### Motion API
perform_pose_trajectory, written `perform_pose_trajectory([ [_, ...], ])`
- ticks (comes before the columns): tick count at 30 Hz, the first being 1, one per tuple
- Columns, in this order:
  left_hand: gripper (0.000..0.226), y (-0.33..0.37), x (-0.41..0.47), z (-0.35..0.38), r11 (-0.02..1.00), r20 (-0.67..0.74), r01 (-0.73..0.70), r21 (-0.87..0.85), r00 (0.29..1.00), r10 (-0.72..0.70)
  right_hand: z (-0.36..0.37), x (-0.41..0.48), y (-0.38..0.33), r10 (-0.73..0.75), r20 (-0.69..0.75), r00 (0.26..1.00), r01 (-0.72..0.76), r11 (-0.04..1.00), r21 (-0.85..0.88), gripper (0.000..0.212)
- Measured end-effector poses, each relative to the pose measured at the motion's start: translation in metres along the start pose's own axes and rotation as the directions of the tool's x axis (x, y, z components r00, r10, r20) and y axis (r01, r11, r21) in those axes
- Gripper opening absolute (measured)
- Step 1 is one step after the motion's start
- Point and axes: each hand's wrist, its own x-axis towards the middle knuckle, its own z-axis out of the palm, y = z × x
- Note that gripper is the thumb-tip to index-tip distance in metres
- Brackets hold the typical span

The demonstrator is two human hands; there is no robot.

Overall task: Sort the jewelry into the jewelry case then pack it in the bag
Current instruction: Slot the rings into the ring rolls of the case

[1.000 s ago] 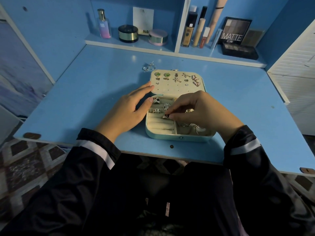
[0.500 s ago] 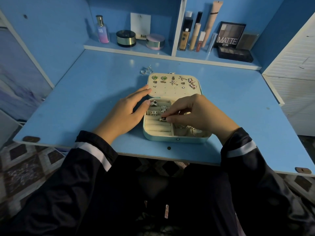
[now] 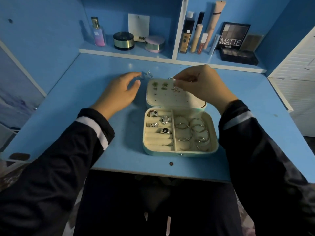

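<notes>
The open jewelry case [image 3: 211,150] lies on the blue desk. Its lower tray holds several rings [image 3: 165,120] in the left rolls and several silver hoops [image 3: 196,132] in the right compartment. The cream lid panel [image 3: 177,101] carries earrings [image 3: 160,85] along its far rows. My right hand [image 3: 199,84] hovers over the lid's far edge and pinches a small silver piece [image 3: 173,79] between thumb and fingertips. My left hand [image 3: 119,94] is left of the lid, its fingers loosely spread and reaching toward loose silver jewelry [image 3: 148,74] on the desk. No bag is in view.
A shelf behind the desk holds a perfume bottle [image 3: 98,32], two round compacts [image 3: 123,40], cosmetic tubes [image 3: 197,38] and a MATTE palette [image 3: 232,37]. A white louvred cabinet [image 3: 300,68] stands to the right. The desk's front edge [image 3: 153,172] is near my lap.
Both hands left the ring tray and moved to the far side of the case. The right hand let go of the black-faced ring, which now sits in the rolls.
</notes>
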Motion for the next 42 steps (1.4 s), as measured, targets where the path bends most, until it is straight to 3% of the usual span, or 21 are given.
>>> perform_pose_trajectory([
  [5,0.041,-0.013,0.031,0.005,0.997,-0.007,0.004,0.082,1.0,-0.004,0.018,0.047,0.007,-0.039,0.006,0.999,0.04,0.992,-0.116,0.023],
  [10,0.038,-0.021,0.046,0.006,0.994,-0.022,-0.03,0.108,0.999,0.032,0.033,0.085,0.006,-0.118,0.114,0.986,0.14,0.967,-0.211,0.028],
  [19,0.019,-0.034,0.056,0.007,0.992,-0.087,-0.107,0.07,0.99,0.112,0.053,0.107,0.009,-0.15,0.242,0.959,0.201,0.959,-0.2,0.03],
  [25,0.007,-0.033,0.058,0.009,0.983,-0.095,-0.169,0.076,0.98,0.176,0.055,0.103,0.02,-0.176,0.165,0.971,0.203,0.965,-0.166,0.018],
  [32,0.008,-0.036,0.06,0.01,0.98,-0.099,-0.17,0.107,0.978,0.181,0.05,0.105,0.026,-0.162,0.113,0.98,0.182,0.965,-0.189,0.011],
  [42,0.01,-0.036,0.059,0.014,0.975,-0.117,-0.209,0.071,0.969,0.216,0.048,0.106,0.03,-0.112,0.07,0.991,0.123,0.976,-0.181,0.018],
])
